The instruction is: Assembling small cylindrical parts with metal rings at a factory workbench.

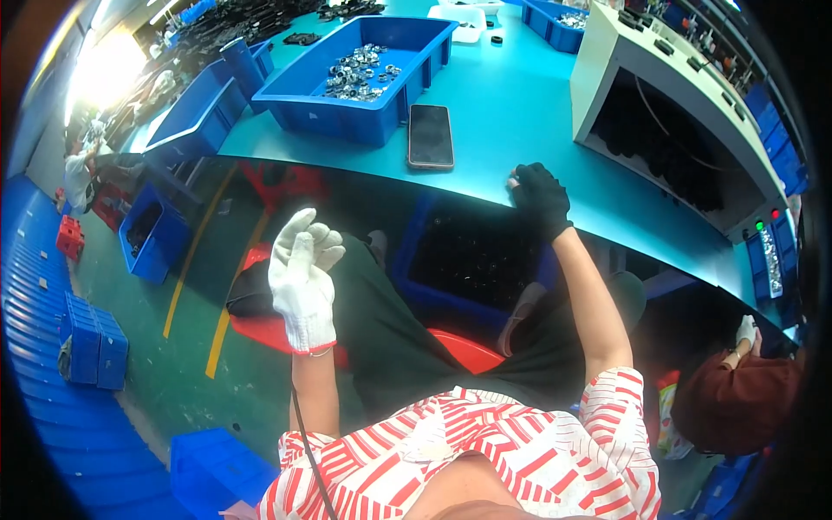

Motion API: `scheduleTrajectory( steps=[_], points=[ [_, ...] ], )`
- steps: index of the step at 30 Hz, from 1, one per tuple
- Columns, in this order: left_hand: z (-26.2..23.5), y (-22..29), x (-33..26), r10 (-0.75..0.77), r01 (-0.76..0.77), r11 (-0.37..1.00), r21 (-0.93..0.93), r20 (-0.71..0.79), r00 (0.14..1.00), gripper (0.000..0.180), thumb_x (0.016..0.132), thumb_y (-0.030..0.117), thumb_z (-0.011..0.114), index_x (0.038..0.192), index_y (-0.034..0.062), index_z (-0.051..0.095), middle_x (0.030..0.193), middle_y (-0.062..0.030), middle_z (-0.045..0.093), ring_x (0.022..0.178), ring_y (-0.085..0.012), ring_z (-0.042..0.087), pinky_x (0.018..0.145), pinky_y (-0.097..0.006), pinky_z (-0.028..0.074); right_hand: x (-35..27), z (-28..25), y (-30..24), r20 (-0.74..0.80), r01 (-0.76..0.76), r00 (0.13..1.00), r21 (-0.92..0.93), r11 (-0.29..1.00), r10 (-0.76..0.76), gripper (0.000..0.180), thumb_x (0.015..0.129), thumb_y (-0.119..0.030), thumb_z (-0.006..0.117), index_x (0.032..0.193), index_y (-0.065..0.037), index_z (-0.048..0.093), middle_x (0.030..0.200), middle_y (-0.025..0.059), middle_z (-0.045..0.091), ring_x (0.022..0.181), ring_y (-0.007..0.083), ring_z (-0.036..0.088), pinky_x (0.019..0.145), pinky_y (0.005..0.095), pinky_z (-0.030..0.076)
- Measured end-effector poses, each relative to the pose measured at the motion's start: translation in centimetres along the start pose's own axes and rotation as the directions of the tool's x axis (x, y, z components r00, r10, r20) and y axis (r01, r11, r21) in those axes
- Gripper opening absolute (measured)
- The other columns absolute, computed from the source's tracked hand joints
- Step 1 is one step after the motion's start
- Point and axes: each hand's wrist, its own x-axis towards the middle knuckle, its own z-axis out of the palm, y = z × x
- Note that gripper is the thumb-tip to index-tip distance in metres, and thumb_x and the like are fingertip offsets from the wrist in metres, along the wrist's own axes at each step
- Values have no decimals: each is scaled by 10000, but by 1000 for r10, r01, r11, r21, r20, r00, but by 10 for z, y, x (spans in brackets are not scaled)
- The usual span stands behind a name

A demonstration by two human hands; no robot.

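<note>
My left hand [303, 270], in a white knit glove, is raised over my left thigh, away from the table. Its fingers are loosely bent and apart, with nothing visible in them. At the table's front edge rests my right hand [542, 199], in a black glove with bare fingertips. Those fingers are curled in, and anything inside them is hidden. Left of that hand, a dark-screened phone [431, 137] lies on the turquoise table [511, 104]. Beside the phone stands a blue bin [334, 120] with many small shiny metal rings [360, 76] in it.
A white open-fronted box [598, 65] with dark contents stands at the right. More blue bins [195, 121] line the left. Under the table edge sits a blue bin [472, 260] of dark pieces. A co-worker [737, 394] sits at the lower right.
</note>
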Motion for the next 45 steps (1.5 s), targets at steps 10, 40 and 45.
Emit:
scheduleTrajectory(
  steps=[10,40,45],
  points=[
    [-22,-10,11,1,16,994,111,-151,989,210,928,110,525,1103,25,604,888,-61,669,743,-156,661,653,-263,560,-2,-2,-1,10,-19,1000,7,1000,19,214,816,-276,609,977,-136,623,938,94,613,855,295,614,706,409,486],
    [-21,-77,157,259,-152,935,320,-322,911,387,890,22,571,1265,20,477,1119,-68,549,1016,-151,546,883,-299,463,51,-10,-5,188,-142,979,339,930,81,232,841,-194,660,1005,-31,641,937,107,654,822,190,628,739,307,486],
    [-5,-57,183,294,-196,916,349,-252,922,437,881,-76,529,1301,28,463,1226,-67,518,1103,-172,527,945,-286,451,142,-13,-60,191,-35,979,521,853,-76,244,871,-202,630,1044,-31,628,932,101,640,833,167,616,735,290,477]
  ],
)
